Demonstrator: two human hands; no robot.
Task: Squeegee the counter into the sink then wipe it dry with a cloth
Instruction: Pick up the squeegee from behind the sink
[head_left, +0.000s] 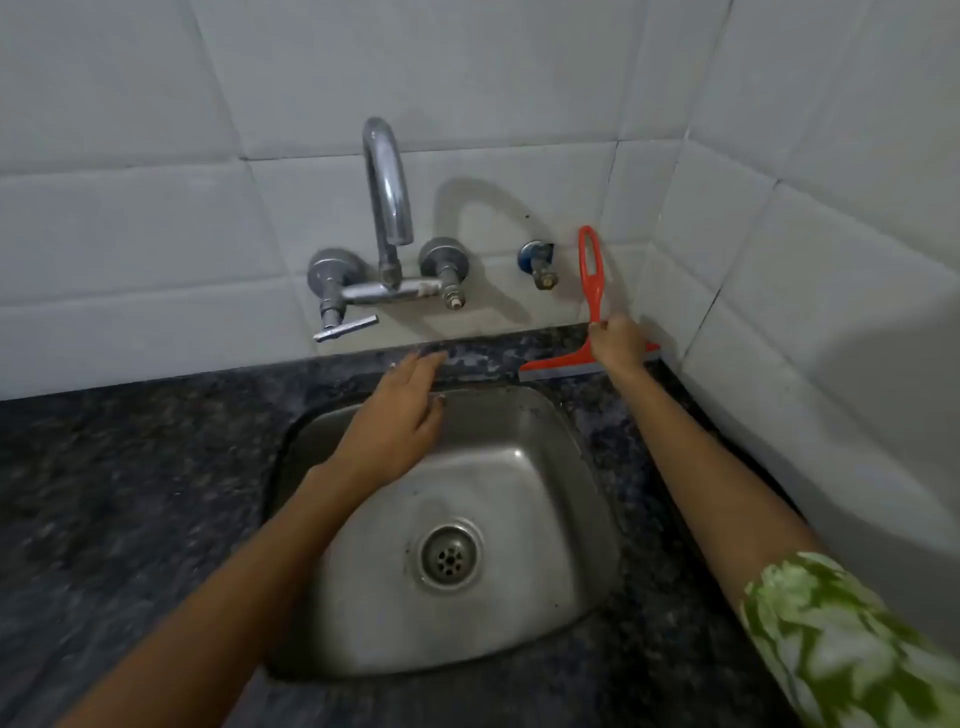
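The red squeegee (589, 306) is gripped low on its handle by the closed right hand (621, 343), blade down on the dark granite counter (130, 467) behind the steel sink (545, 431). It is judged light and stiff, with a flexible edge. The left hand (400, 415) is held open and empty over the sink's back rim. White tiled walls (156, 234) close in just beyond both hands.
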